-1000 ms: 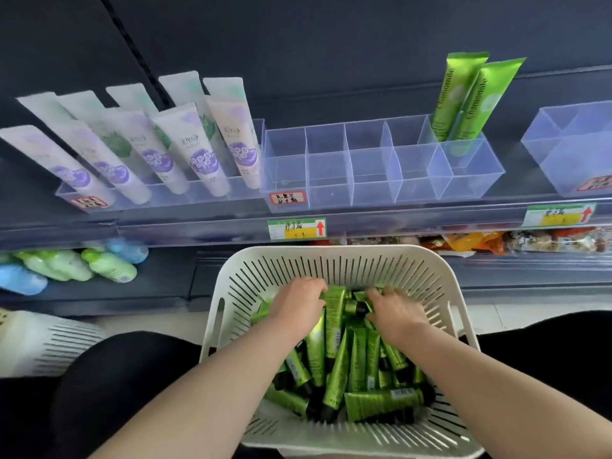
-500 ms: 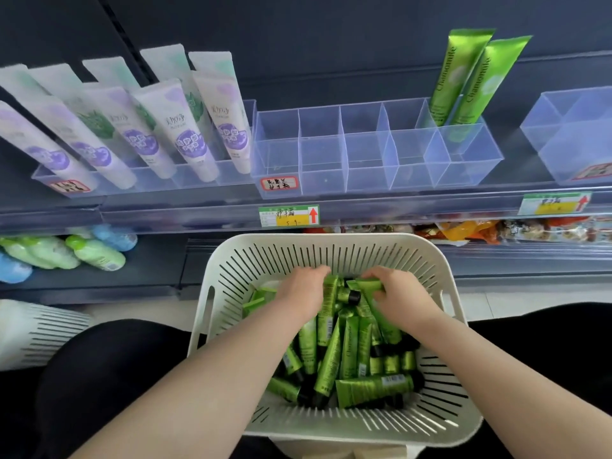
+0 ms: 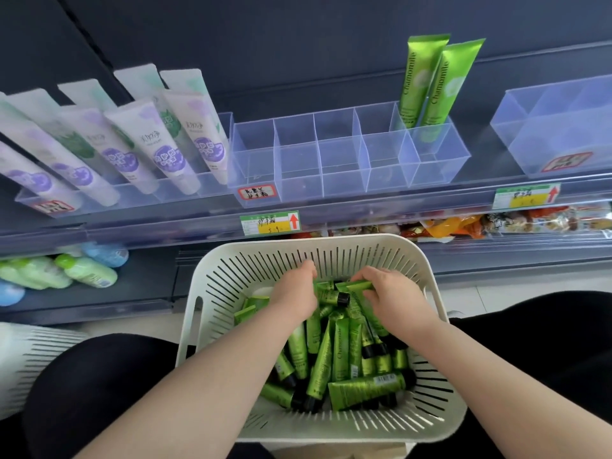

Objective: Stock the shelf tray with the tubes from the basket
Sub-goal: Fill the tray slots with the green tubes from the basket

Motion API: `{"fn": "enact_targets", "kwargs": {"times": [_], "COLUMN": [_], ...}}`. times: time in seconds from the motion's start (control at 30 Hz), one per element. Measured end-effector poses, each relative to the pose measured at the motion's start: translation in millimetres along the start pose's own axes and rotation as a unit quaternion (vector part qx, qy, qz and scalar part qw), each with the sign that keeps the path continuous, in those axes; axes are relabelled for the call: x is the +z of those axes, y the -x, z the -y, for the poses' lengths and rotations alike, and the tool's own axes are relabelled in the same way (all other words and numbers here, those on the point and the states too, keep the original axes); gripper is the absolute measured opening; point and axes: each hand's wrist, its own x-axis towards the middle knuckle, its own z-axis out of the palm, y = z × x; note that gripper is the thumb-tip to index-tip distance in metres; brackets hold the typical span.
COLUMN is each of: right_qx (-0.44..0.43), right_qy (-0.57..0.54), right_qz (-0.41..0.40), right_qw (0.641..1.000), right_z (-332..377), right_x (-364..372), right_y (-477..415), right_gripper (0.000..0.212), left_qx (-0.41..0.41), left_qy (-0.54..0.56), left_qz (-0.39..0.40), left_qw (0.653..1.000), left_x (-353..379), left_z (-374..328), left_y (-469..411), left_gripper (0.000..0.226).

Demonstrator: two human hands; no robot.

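While both hands are down in the white slotted plastic basket [image 3: 331, 241], the right hand [image 3: 395, 298] pinches the flat crimped end of one green tube [image 3: 359, 286] between thumb and fingers. The left hand [image 3: 294, 293] lies knuckles-up on the heap, its fingertips curled out of sight, so whether it grips anything cannot be told. Under them is the heap of green plastic tubes with black caps [image 3: 334, 352], crossed over one another; well over a dozen, but the exact count cannot be told. The basket sits between two black-clad knees [image 3: 99, 376].

Above it on the shelf stands the clear plastic divided tray [image 3: 331, 182], ten compartments in two rows of five. Two tall green Chamomile tubes [image 3: 422, 81] stand upright, touching, in its back right compartment.

Left of it, a second clear tray [image 3: 132, 197] holds pale tubes [image 3: 167, 144] leaning back in two rows; five with purple emblems show in front, and those behind are partly hidden. A third clear tray [image 3: 556, 137] stands at the right. Two green-and-yellow price tags with red arrows [image 3: 270, 223] hang on the shelf edge. Green and blue bottles [image 3: 86, 271] lie on the lower shelf, and another white slotted basket [image 3: 33, 356] shows at the lower left.
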Motion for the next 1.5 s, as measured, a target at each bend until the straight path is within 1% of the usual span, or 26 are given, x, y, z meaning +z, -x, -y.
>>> {"fn": "enact_targets", "kwargs": {"times": [0.07,0.1,0.2,0.3,0.43,0.63,0.8,0.9,1.0,1.2,1.33,1.5], "right_qx": [-0.001,-0.002,-0.010,-0.030,-0.044,-0.098,-0.136,-0.131,-0.127,-0.114,-0.097,-0.097], "right_qy": [0.013,0.021,0.047,0.085,0.080,0.091,0.096,0.091,0.080,0.112,0.127,0.143], "right_qz": [0.005,0.003,-0.005,-0.019,-0.053,-0.174,-0.282,-0.344,-0.385,-0.425,-0.402,-0.393], "right_qw": [1.000,1.000,0.999,0.996,0.994,0.976,0.945,0.925,0.910,0.891,0.901,0.903], "right_z": [2,3,6,10,20,44,67,80,87,83,74,72], "right_x": [-1,-1,-5,-10,-25,-75,-138,-176,-202,-222,-220,-229], "right_y": [2,2,6,9,12,12,5,-3,-17,-60,-83,-103], "right_gripper": [0.031,0.031,0.029,0.025,0.017,0.019,0.017,0.016,0.016,0.014,0.015,0.017], "left_qx": [-0.028,-0.036,-0.039,-0.007,0.067,0.136,0.162,0.167,0.170,0.152,0.142,0.140], "left_qy": [0.044,0.055,0.084,0.084,0.088,0.132,0.206,0.218,0.229,0.244,0.252,0.261], "left_qz": [0.007,0.013,0.011,-0.017,-0.101,-0.232,-0.295,-0.326,-0.349,-0.389,-0.404,-0.428], "left_qw": [0.999,0.998,0.996,0.996,0.989,0.954,0.919,0.904,0.893,0.875,0.868,0.854], "left_x": [-2,-3,-6,-13,-38,-95,-145,-174,-198,-223,-229,-239], "left_z": [2,3,4,2,-7,-31,-62,-83,-101,-120,-124,-127], "left_y": [4,5,12,24,40,54,62,66,66,53,37,14], "left_gripper": [0.044,0.044,0.031,0.019,0.016,0.016,0.023,0.023,0.021,0.019,0.017,0.016]}}
